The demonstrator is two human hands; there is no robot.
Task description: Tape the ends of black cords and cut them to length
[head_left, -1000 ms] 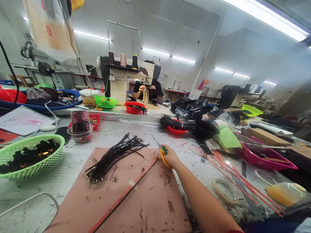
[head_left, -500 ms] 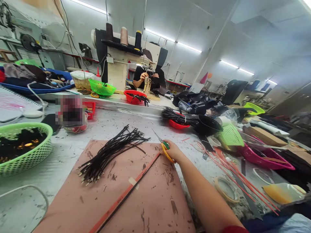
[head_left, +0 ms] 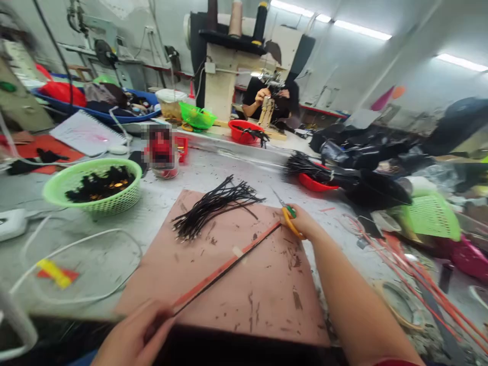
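A pair of scissors [head_left: 297,232] with yellow and green handles is in my right hand [head_left: 305,222], its blades pointing up and away. Between my hands a long red-orange strip with a black edge [head_left: 215,272] runs slantwise over a brownish-pink board [head_left: 278,284]. My left hand [head_left: 135,333], slightly blurred, pinches the strip's near end at the board's front edge. The far end meets my right fingertips; whether they grip it is partly hidden. Farther back on the board lies a bundle of black cords [head_left: 215,207] with pale tips.
A green basket [head_left: 95,203] of black pieces stands left, beside a white cable [head_left: 95,302]. Behind are red bowls [head_left: 314,183] with black strands and a sewing machine [head_left: 219,76], where another person's hands [head_left: 263,95] work. Tape rolls [head_left: 404,307] and orange strips [head_left: 415,272] lie right.
My left hand has come into view at the strip's near end. The view has shifted left, so things appear farther right. My right hand still holds the scissors by the strip's far end.
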